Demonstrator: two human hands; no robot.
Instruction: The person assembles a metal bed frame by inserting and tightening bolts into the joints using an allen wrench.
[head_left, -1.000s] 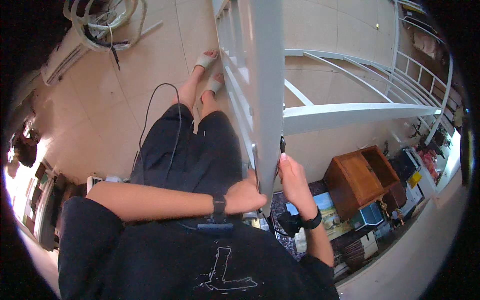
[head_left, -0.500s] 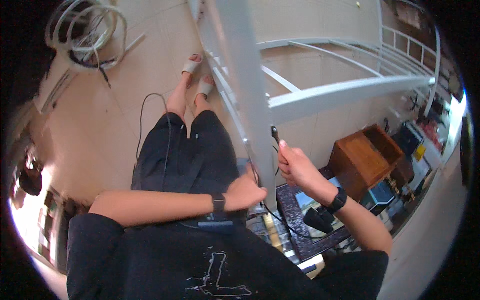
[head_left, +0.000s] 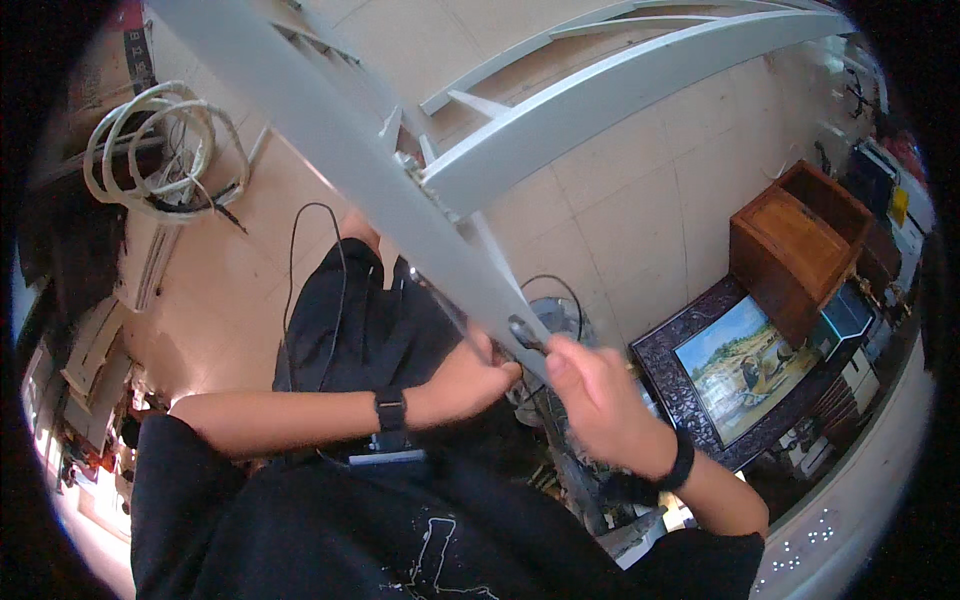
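Note:
A white metal frame post (head_left: pixel 330 130) runs diagonally across the view, from the upper left down to my hands. My right hand (head_left: pixel 612 405) is closed around the handle of a wrench (head_left: pixel 525 332), whose shiny rounded head lies against the post's right side. On the post's other side, my left hand (head_left: pixel 462 385) is closed around a slim silver tool (head_left: pixel 440 298) that looks like a spanner. Its shaft points up and left along the post edge; the grip itself is hidden by my fingers. A curved white rail (head_left: pixel 600 95) joins the post above my hands.
Right of my hands lies a framed painting (head_left: pixel 745 365) with a dark carved border, beside a brown wooden box (head_left: pixel 795 240). A thin black cable (head_left: pixel 292 290) loops by my legs. Coiled pale tubing (head_left: pixel 105 150) sits at the upper left. Assorted items crowd below the post.
The post now leans across the view from the upper left instead of standing nearly upright in it. My right hand and its wrench appear lower. Both hands keep their grips.

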